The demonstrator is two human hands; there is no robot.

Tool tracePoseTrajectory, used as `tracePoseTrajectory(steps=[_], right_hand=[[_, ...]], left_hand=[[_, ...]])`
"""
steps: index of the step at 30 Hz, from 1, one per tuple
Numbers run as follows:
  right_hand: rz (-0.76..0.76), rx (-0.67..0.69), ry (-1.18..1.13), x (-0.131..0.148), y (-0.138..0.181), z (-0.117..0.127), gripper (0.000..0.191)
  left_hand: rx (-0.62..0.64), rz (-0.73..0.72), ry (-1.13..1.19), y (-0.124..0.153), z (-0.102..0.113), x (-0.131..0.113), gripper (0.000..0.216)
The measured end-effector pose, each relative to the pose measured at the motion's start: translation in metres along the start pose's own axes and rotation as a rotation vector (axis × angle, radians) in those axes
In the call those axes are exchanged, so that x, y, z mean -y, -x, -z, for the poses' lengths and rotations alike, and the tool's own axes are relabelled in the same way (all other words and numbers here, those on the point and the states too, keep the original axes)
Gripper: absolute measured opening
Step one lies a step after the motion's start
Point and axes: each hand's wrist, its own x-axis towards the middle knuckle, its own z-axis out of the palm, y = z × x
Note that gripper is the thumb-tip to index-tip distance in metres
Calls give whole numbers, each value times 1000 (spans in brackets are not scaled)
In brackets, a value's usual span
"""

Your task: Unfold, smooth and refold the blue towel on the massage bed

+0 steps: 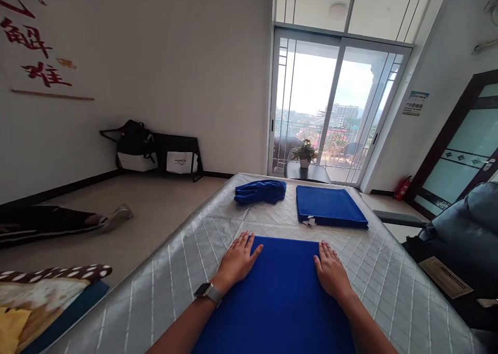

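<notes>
A smooth blue cloth point(286, 297) lies flat in front of me on a silver quilted cover point(171, 271). My left hand point(238, 258), with a watch on its wrist, rests flat on the cloth's far left corner, fingers stretched out. On the far right corner lies my right hand point(330, 266), also flat, with fingers extended. Neither hand grips anything. Beyond the hands, a neat stack of folded blue cloths point(330, 204) with white tags at its near edge sits to the right. A crumpled blue cloth point(260, 192) lies to its left.
A potted plant point(305, 154) stands on a dark chair point(307, 173) past the table's far edge. A person's leg point(58, 220) stretches over the floor at left. Near the left front is a patterned blanket point(50, 297); a dark armchair point(467, 229) stands right.
</notes>
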Motion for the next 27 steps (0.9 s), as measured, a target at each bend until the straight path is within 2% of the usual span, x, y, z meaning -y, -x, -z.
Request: tracePoseTrajectory(steps=[6,15,22,27], right_hand=[[50,-50,19,3,7,4,66],[12,44,-1,3,9,-2,68],[6,38,-21,1,9,-3,68],[8,39,-68,2,12,1,68]], left_hand=[[-37,-7,-32,0,-7,2,71],[-5,-14,-51,-2,-5,3,71],[-63,-78,-104,-4,-21,11,63],[66,-5,-139,-10,-9,10,73]])
